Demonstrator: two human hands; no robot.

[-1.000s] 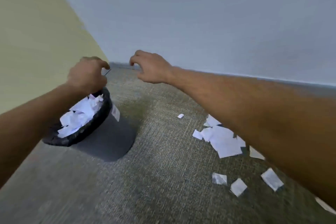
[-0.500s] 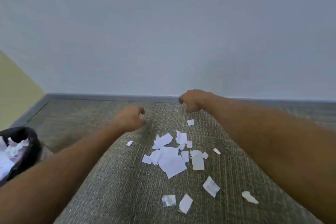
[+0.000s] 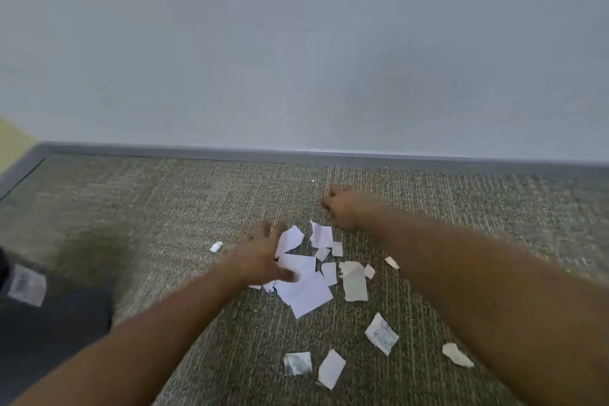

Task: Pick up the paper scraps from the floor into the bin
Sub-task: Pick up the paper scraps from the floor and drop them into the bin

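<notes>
Several white paper scraps lie on the grey carpet, the biggest paper scrap (image 3: 304,290) in the middle of the pile. My left hand (image 3: 263,257) is spread, fingers straight, over the left edge of that pile, its thumb on the big scrap. My right hand (image 3: 342,206) hovers just beyond the far scraps with its fingers curled; I see nothing in it. Only the dark side of the bin (image 3: 49,313), with a pale label, shows at the left edge. More scraps (image 3: 331,367) lie nearer to me.
A pale wall with a grey skirting board (image 3: 296,155) closes off the carpet at the back. A yellowish wall (image 3: 10,142) meets it at the far left corner. One small stray scrap (image 3: 216,246) lies left of the pile.
The view turned from the bin to the scrap pile. My left hand opened and came down onto the pile's left side. My right hand moved down towards the far scraps.
</notes>
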